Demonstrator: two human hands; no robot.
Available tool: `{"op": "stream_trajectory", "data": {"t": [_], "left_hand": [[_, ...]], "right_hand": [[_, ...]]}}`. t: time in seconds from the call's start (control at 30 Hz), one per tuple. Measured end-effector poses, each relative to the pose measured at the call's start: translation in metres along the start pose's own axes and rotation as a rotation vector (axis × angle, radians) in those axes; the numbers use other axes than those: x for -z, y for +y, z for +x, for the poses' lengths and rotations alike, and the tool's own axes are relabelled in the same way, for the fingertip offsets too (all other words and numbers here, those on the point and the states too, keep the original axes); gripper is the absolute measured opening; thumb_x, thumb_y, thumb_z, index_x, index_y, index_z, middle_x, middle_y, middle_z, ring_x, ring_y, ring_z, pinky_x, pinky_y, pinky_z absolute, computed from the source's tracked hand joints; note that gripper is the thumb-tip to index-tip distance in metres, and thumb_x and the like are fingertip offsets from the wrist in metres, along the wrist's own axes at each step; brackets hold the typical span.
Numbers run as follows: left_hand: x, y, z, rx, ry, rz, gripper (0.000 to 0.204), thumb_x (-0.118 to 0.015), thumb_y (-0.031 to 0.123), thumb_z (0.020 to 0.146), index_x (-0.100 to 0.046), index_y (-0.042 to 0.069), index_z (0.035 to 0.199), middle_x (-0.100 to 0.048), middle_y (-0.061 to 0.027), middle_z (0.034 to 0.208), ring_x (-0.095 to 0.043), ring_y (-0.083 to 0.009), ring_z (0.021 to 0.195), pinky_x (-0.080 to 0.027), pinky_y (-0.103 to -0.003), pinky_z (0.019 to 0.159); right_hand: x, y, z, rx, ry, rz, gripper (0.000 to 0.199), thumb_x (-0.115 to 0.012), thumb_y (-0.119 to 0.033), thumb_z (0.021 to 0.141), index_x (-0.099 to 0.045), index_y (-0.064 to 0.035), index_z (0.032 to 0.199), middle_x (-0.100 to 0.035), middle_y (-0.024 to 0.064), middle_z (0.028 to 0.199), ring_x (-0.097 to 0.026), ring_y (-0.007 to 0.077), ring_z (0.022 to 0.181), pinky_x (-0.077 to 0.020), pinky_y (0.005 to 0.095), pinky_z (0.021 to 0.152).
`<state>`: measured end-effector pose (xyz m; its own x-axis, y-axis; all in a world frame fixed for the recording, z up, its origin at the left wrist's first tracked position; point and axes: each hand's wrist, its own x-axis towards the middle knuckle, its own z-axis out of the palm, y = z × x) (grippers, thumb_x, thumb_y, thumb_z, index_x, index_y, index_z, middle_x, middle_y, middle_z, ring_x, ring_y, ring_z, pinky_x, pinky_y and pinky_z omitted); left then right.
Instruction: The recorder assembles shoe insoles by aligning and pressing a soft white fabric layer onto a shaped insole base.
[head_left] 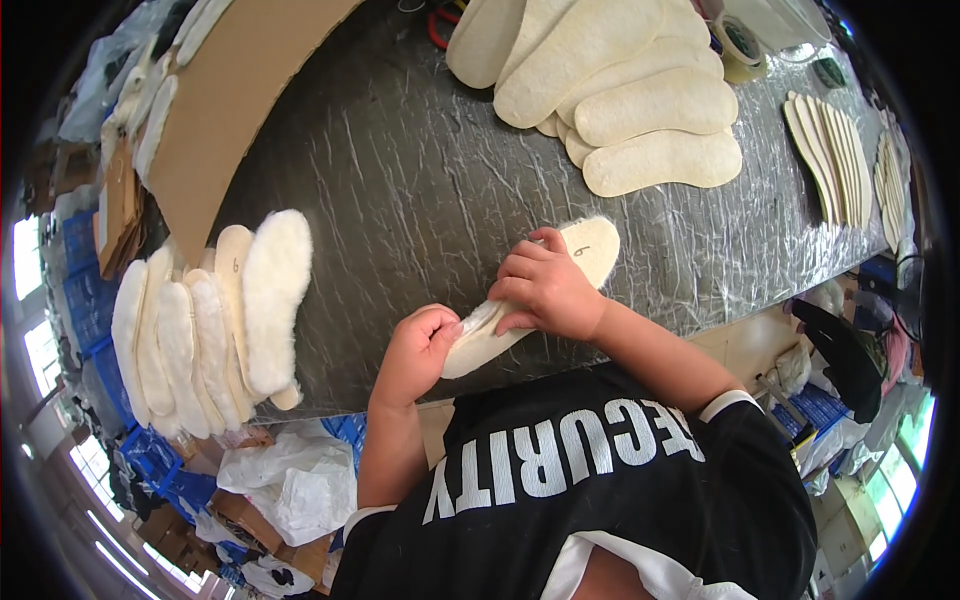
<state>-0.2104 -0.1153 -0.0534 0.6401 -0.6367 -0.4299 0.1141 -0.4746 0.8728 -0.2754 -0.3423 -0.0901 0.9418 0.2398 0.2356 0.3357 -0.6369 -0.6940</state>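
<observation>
A cream insole (590,247) with a fleecy underside lies at the near edge of the dark, wrinkled, film-covered table (420,180). My right hand (545,290) presses down on its middle, fingers curled over the edge. My left hand (418,345) pinches the insole's near end, fingers closed on the fleece. The far tip of the insole, with a handwritten mark, sticks out past my right hand.
A stack of fleecy white insoles (215,320) lies at the table's left. Flat beige insoles (625,95) are piled at the far middle, thin ones (830,155) fanned out at the right. A cardboard sheet (225,95) lies far left, a tape roll (740,45) at the back.
</observation>
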Motion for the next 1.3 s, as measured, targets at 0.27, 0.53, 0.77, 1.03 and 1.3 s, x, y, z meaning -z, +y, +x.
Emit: {"op": "stream_trajectory", "data": {"t": [0.27, 0.53, 0.77, 1.03, 1.3], "left_hand": [[0.002, -0.002, -0.002, -0.02, 0.015, 0.009, 0.01, -0.059, 0.004, 0.087, -0.059, -0.004, 0.082, -0.059, -0.009, 0.079, -0.054, -0.017, 0.071, -0.044, -0.027, 0.067], [0.002, 0.003, -0.001, 0.052, 0.018, 0.039, 0.015, -0.066, 0.011, 0.084, -0.059, -0.002, 0.089, -0.059, -0.0105, 0.082, -0.056, -0.021, 0.072, -0.046, -0.03, 0.068], [-0.019, 0.006, 0.013, -0.312, 0.167, 0.633, 0.031, -0.079, 0.014, 0.064, -0.062, 0.006, 0.088, -0.059, -0.0056, 0.093, -0.054, -0.0267, 0.093, -0.043, -0.038, 0.083], [-0.036, 0.004, 0.016, -0.35, 0.162, 0.696, 0.025, -0.079, 0.014, 0.063, -0.065, 0.006, 0.082, -0.061, -0.0026, 0.089, -0.054, -0.0239, 0.087, -0.039, -0.038, 0.08], [-0.053, 0.001, 0.008, -0.515, 0.149, 0.723, 0.018, -0.072, 0.009, 0.069, -0.062, 0.009, 0.084, -0.057, -0.0025, 0.084, -0.052, -0.0229, 0.085, -0.035, -0.041, 0.083]], "right_hand": [[-0.001, -0.004, 0.006, -0.07, -0.06, -0.022, 0.03, -0.073, -0.043, 0.068, -0.069, -0.018, 0.085, -0.056, -0.002, 0.084, -0.054, 0.0193, 0.091, -0.0335, 0.0492, 0.095], [-0.002, -0.004, 0.006, -0.098, -0.112, -0.047, 0.027, -0.073, -0.042, 0.068, -0.069, -0.019, 0.082, -0.055, -0.0017, 0.083, -0.054, 0.0195, 0.092, -0.0331, 0.051, 0.096], [-0.002, 0.003, 0.002, -0.096, -0.091, -0.052, 0.03, -0.075, -0.035, 0.069, -0.066, -0.016, 0.09, -0.06, -0.0007, 0.09, -0.056, 0.0202, 0.094, -0.0371, 0.0424, 0.093], [0.006, 0.007, 0.005, -0.262, -0.325, -0.029, 0.02, -0.07, -0.025, 0.075, -0.067, -0.0113, 0.089, -0.066, 0.0057, 0.085, -0.062, 0.0242, 0.085, -0.0448, 0.0394, 0.079], [0.008, 0.026, 0.023, -0.35, -0.804, 0.317, 0.019, -0.062, -0.023, 0.079, -0.071, -0.0077, 0.085, -0.068, 0.0119, 0.077, -0.064, 0.0302, 0.072, -0.0486, 0.0402, 0.065]]}}
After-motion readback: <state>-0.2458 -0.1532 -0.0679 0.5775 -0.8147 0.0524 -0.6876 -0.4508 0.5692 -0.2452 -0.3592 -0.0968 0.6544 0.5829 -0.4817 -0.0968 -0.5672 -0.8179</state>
